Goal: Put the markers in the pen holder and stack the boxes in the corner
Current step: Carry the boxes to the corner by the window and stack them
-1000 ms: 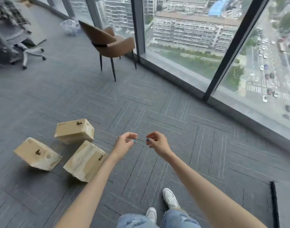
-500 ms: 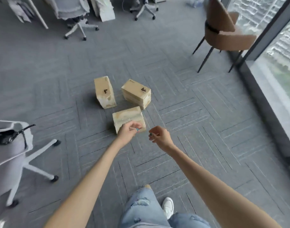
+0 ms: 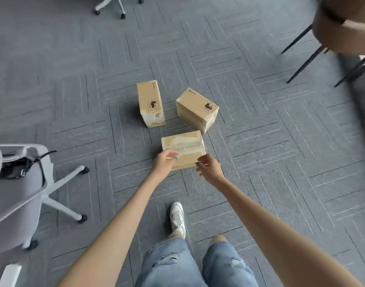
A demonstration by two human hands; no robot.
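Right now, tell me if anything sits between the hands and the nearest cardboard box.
Nothing visible does. The left hand and right hand hang just over the near edge of the nearest box, with only bare carpet around it. The other two boxes lie beyond it, apart.

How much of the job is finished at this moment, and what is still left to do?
Done: nothing visible; no pen holder or markers are in view. In hand: the left hand and right hand reach toward the nearest box, neither with a grip on it yet. Left: all three boxes lie apart on the carpet, the tall box and the right box untouched, nothing stacked.
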